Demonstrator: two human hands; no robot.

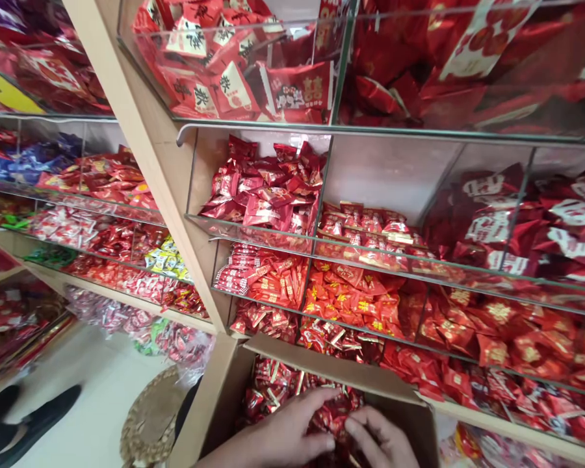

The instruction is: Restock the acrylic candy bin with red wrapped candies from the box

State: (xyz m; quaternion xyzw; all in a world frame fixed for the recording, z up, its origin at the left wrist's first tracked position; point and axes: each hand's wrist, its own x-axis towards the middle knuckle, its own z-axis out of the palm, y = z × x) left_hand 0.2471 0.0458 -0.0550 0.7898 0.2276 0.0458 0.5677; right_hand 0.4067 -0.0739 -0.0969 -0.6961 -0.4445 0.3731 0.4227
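An open cardboard box stands at the bottom centre, holding many red wrapped candies. My left hand reaches into it from the lower left, fingers spread over the candies. My right hand is just to the right, its fingers curled against red wrappers; whether it grips one is hidden. Red candies lie between the two hands. Right behind the box, the lowest shelf bin holds more red and gold candies.
Tiered clear-fronted shelves of red packets rise ahead, with a wooden upright between sections. A woven round stool stands lower left. A person's black shoes are on the floor.
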